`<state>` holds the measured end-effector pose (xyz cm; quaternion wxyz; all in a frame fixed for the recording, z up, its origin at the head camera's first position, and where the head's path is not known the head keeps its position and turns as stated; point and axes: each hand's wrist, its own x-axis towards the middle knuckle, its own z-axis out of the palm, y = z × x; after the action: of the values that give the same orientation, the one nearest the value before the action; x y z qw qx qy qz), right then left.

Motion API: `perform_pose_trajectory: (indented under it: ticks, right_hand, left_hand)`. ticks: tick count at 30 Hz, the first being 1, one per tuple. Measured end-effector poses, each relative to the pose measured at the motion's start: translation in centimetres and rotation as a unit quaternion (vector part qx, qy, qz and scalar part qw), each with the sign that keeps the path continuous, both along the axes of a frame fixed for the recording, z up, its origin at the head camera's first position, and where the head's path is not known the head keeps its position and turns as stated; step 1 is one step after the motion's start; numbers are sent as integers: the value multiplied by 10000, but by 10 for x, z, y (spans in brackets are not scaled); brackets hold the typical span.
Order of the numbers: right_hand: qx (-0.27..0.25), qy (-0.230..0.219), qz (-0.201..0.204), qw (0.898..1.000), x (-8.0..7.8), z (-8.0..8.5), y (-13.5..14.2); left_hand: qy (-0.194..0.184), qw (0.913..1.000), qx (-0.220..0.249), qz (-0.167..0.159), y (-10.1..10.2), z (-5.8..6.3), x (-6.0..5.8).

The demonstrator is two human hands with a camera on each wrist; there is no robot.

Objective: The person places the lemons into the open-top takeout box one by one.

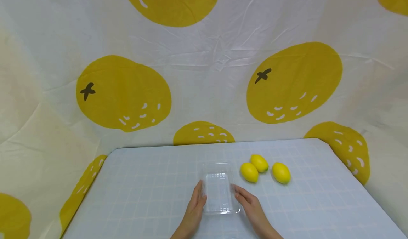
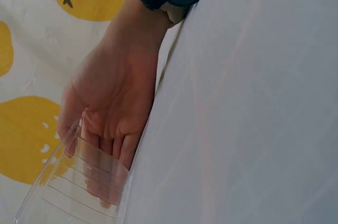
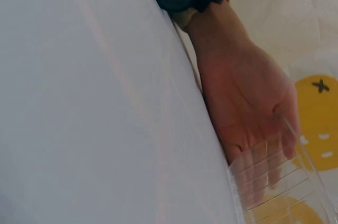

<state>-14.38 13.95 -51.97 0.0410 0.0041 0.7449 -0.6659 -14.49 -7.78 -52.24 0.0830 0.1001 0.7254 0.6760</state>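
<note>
A clear plastic container (image 1: 218,193) lies on the cloth-covered table, between both hands. Along its left side, the left hand (image 1: 195,204) grips the wall, thumb near the rim. The right hand (image 1: 250,203) holds the opposite side in the same way. Through the ribbed plastic wall (image 2: 87,182) in the left wrist view, the fingers show extended along the outside. The right wrist view shows a matching wall (image 3: 277,182) with the fingers behind it. Three yellow lemons sit beyond the right hand: a near one (image 1: 249,172), one touching it (image 1: 259,163), and another apart (image 1: 281,172).
A pale blue checked cloth (image 1: 143,189) covers the table. Behind it and at both sides hangs a white curtain (image 1: 207,90) printed with large yellow fruit. At the bottom edge of the head view, a faint clear edge is too little shown to identify.
</note>
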Motion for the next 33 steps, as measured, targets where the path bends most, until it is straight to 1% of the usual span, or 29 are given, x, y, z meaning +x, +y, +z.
perform_pose_trajectory:
  ticks: [7, 13, 16, 18, 20, 23, 24, 26, 28, 30, 33]
  right_hand:
    - [-41, -2, -142, 9999, 0, -1, -2]
    - [-28, -21, -151, 9999, 0, 1, -2]
    - [3, -53, -193, 9998, 0, 3, -1]
    - [-134, -87, -225, 9996, 0, 7, -1]
    - [-414, -113, -302, 9986, -1, 12, 0]
    - [-714, -22, -386, 9967, -2, 19, 1]
    - [-723, 69, -405, 9965, -2, 22, 2]
    - [-534, 246, -441, 9973, -2, 26, 6]
    - [-223, 515, -431, 9975, -2, 29, 10]
    - [89, 741, -371, 9965, -3, 33, 15]
    - [432, 999, -135, 9940, -7, 40, 23]
  left_hand:
    - [28, 10000, 24, 58, 0, -1, -1]
    - [77, 9999, 102, 104, 0, -1, -2]
    - [-5, 9998, 110, 140, -1, 0, -3]
    - [-85, 9998, 110, 155, -2, 3, -4]
    - [-112, 9998, 115, 148, -4, 7, -6]
    - [-95, 9997, 143, 152, -8, 14, -8]
    - [-42, 9998, 136, 142, -9, 17, -9]
    - [142, 9998, 84, 121, -12, 21, -10]
    - [342, 9993, -141, 115, -16, 25, -11]
    - [511, 9972, -533, 153, -20, 29, -10]
    - [660, 9903, -1205, 188, -27, 37, -10]
